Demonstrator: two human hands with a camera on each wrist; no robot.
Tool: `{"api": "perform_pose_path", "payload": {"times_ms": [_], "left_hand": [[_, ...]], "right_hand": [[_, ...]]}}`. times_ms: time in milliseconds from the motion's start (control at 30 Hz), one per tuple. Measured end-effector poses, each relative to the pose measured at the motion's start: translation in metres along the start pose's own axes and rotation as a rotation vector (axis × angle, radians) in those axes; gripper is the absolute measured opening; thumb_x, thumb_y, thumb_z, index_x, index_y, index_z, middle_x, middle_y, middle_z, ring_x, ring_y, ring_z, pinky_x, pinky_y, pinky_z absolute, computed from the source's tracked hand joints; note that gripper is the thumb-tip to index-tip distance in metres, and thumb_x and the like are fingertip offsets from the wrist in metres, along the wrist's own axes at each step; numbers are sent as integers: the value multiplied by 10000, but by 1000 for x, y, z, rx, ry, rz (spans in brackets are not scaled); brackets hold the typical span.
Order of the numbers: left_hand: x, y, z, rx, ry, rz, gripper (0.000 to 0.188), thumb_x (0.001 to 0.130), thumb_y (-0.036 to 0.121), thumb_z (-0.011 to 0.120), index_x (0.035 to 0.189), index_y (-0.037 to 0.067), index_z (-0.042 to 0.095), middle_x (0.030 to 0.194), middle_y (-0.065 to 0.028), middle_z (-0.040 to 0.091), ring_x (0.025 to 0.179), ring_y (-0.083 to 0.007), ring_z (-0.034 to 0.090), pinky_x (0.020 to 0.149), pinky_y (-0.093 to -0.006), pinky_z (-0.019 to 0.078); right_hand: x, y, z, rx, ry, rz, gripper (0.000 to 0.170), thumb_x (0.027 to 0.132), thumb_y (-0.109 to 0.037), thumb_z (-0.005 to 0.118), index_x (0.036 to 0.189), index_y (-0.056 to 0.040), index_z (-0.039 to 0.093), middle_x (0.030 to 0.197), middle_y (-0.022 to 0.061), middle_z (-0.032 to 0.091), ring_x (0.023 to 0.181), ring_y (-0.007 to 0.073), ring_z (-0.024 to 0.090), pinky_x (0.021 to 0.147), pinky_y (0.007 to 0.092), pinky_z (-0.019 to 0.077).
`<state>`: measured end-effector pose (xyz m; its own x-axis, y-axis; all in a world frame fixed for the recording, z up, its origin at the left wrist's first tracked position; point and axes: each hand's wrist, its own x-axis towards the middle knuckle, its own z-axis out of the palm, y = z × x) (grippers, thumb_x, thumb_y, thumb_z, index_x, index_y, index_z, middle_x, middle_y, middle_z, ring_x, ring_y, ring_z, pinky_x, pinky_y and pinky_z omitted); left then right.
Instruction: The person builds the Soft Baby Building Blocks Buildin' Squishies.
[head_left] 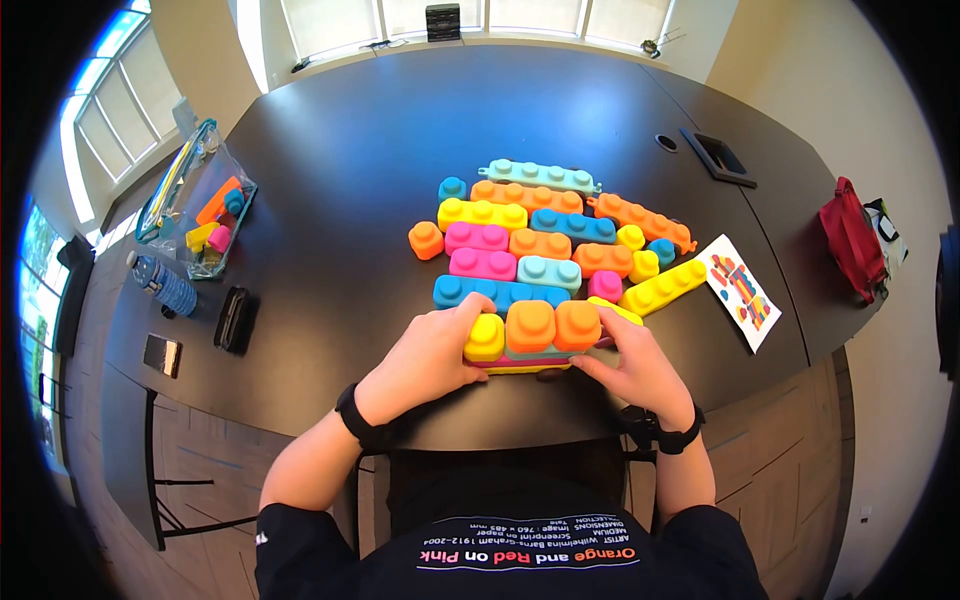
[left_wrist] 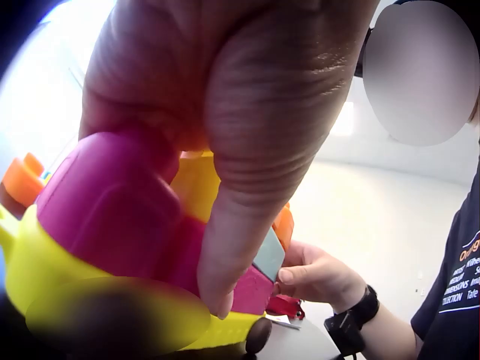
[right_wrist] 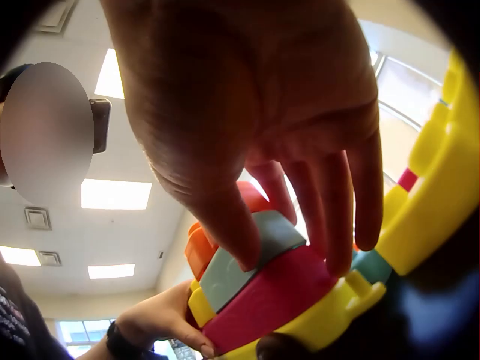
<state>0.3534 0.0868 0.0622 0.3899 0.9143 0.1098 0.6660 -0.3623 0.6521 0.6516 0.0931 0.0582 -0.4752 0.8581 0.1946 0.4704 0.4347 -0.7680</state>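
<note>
Both hands hold a low stack of toy blocks near the table's front edge. Two orange blocks (head_left: 530, 328) and a yellow block (head_left: 484, 338) top it in the head view. Below them the right wrist view shows a light teal block (right_wrist: 225, 279), a pink layer (right_wrist: 281, 289) and a yellow wheeled base (right_wrist: 315, 328). My left hand (head_left: 425, 350) grips the stack's left end, its thumb down the near side. My right hand (head_left: 640, 360) holds the right end, thumb against the near side; its fingers reach over the far side.
Several loose blocks lie beyond the stack, a long blue block (head_left: 500, 294) closest. A picture sheet (head_left: 742, 292) lies right, beside a long yellow block (head_left: 665, 287). Left are a clear bag (head_left: 200, 170), a water bottle (head_left: 163, 285) and a black case (head_left: 234, 320). A red bag (head_left: 852, 240) sits far right.
</note>
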Motion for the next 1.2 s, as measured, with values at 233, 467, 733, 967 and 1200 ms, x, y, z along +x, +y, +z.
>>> {"api": "perform_pose_path", "payload": {"times_ms": [233,467,733,967,1200], "left_hand": [[-2,-13,-2,43,-35,2,579,694,100,924,1138,57,555,977,-212,736,998,-465,689,832,-513,554],[-37,-23,-14,84,19,-2,562,674,130,925,1096,56,562,924,-219,728,950,-453,703,789,-514,556],[-85,-37,-61,-52,331,-150,601,637,149,983,1099,31,617,942,-177,761,919,-343,785,819,-379,604],[-71,-79,-97,112,448,-293,565,619,90,971,1045,28,605,913,-120,743,843,-228,747,833,-345,584],[-51,-106,-85,134,399,-270,575,626,100,977,1015,27,560,895,-153,725,861,-289,755,813,-359,580]], "right_hand": [[2,-4,1,-16,-32,-39,621,910,-123,828,1454,-11,552,1282,165,692,1107,295,725,962,385,589],[-2,1,2,70,-54,-40,625,906,-123,824,1473,-62,567,1309,123,705,1076,252,735,960,376,572],[-7,-12,-7,15,-71,-111,604,888,-109,831,1445,-61,601,1308,112,720,1100,246,735,1000,383,537],[-5,-12,-6,-23,-89,-109,479,910,-177,829,1352,-79,673,1178,93,741,1073,265,712,993,400,522],[-9,-11,-12,-100,-47,-141,428,878,-116,836,1283,-63,709,1140,96,768,1048,268,746,951,384,545]]}}
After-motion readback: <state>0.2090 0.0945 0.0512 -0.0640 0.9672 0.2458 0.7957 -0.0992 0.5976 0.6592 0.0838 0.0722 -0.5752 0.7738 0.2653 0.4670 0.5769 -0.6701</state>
